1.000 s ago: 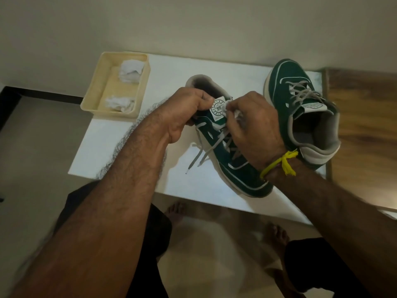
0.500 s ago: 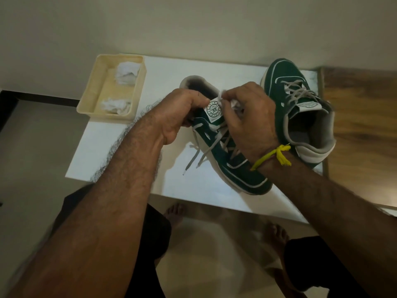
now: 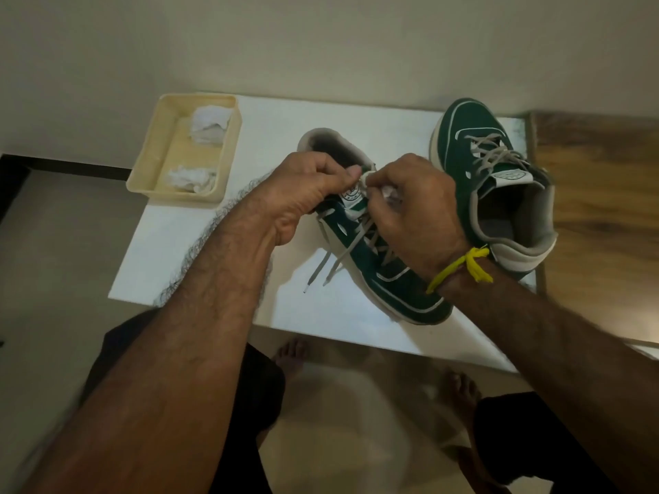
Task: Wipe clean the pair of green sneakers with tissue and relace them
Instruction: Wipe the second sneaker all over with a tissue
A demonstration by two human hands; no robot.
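Hands (image 3: 360, 197) closed tighter on tongue (image 3: 351, 199).

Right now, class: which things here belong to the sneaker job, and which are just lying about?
In the job:
near sneaker, gripped by left hand
tissue in right hand
far sneaker
loose lace ends

Lying about:
cream tray
crumpled tissues

A home, by the look: bare feet (image 3: 290, 354) on a tiled floor (image 3: 356, 404), plain wall (image 3: 321, 41), low white table (image 3: 199, 251).
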